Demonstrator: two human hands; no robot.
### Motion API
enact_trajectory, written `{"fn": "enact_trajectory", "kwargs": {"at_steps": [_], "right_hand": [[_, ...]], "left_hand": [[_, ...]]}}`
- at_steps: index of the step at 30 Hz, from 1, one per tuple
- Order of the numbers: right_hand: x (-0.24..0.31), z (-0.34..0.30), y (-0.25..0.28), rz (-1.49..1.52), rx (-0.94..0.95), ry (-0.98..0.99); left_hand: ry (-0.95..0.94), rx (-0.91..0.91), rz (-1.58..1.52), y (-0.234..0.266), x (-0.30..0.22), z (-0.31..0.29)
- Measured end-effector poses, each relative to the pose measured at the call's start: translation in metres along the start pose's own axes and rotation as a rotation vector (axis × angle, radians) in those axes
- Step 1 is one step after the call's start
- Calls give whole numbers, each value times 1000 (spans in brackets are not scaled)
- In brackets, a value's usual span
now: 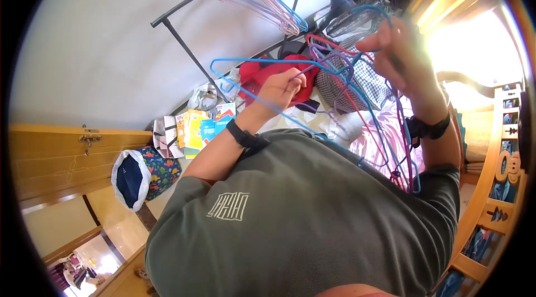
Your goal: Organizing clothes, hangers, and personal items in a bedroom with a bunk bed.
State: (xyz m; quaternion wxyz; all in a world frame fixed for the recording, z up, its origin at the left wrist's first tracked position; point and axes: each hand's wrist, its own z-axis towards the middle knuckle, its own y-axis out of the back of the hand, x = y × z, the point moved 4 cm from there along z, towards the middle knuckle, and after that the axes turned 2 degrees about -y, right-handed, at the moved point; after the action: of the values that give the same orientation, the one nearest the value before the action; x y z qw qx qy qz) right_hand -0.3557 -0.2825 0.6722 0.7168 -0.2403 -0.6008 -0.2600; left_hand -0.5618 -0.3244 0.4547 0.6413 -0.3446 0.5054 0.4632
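Observation:
A loose tangle of plastic-coated clothes hangers hangs in front of my chest, between my hands. My left hand (285, 89) is closed around a purple hanger (306, 72), at the left side of the tangle. A blue hanger (262, 60) stretches leftward past that hand, its bent corner sticking out. Higher and to the right, my right hand (393, 54) has its fingers curled on the hangers, near a blue one and a red hanger (329, 41). Glare from the window partly washes out this hand. More blue, red and purple hangers dangle below it beside my right forearm.
A dark metal rack (187, 54) holds several pink and blue hangers (259, 1) at the back. Below lie a red cloth item (251, 73), a checked cloth (329, 87) and booklets (195, 129). A dinosaur-print fabric bin (159, 171) stands left; a wooden bed frame (486, 207) is right.

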Motion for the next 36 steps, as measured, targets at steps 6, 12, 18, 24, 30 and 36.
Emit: {"fn": "enact_trajectory", "kwargs": {"at_steps": [6,12,18,24,30,36], "right_hand": [[-48,0,-3,127,-104,-210],[-78,1,-39,108,-109,-247],[-85,-8,-39,67,-101,-266],[-76,-44,-47,-525,92,-252],[-104,-91,-46,-1039,-176,-168],[-140,-123,-35,-814,-272,-288]], "left_hand": [[-93,-189,297,22,-52,0],[30,-264,401,17,-65,-15],[169,-240,99,6,-63,-35],[138,-292,212,7,-83,-50],[179,-293,105,-1,-99,-63],[214,-311,-19,-9,-103,-73]]}}
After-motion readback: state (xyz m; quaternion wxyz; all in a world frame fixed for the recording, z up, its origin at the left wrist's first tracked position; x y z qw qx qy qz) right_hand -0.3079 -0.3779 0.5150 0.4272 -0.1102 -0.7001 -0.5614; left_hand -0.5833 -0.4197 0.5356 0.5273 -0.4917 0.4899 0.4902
